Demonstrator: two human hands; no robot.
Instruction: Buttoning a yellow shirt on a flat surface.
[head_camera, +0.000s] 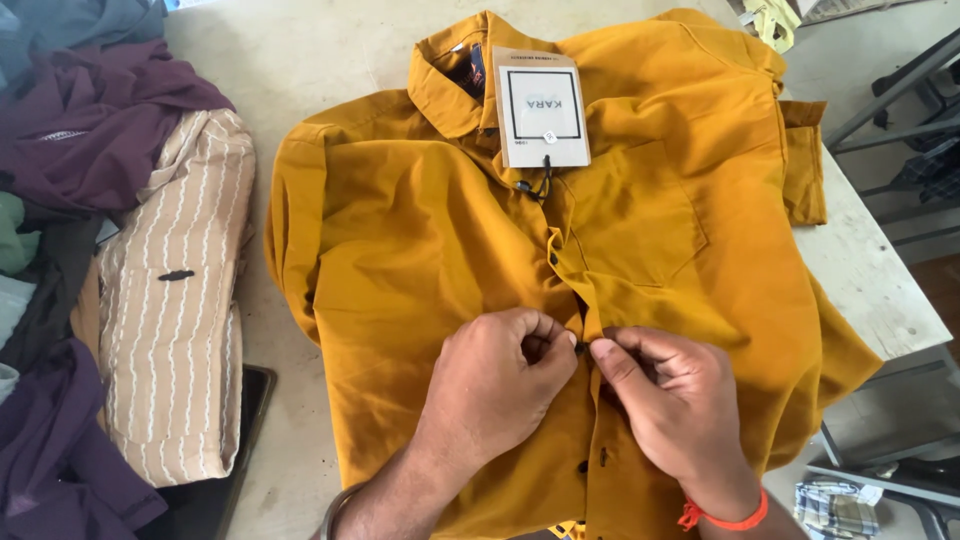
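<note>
- While the mustard shirt (420, 260) lies flat across the tabletop's (300, 50) middle, reaching its right edge, the left hand (500, 385) pinches its button placket.
- Right hand (675, 400) pinches the opposite placket edge, fingers closed.
- Striped garment (175, 300) lies near the left edge.

One mustard shirt (430, 260) lies on one table (300, 60), carrying one card tag (541, 106) and one chest pocket (640, 215), with two hands (505, 385) (675, 405) on it. Four dark buttons (553, 258) show down its front, though folds may hide others. At the left sit one striped garment (175, 300), about two purple ones (90, 130) and one dark flat device (225, 470).
</note>
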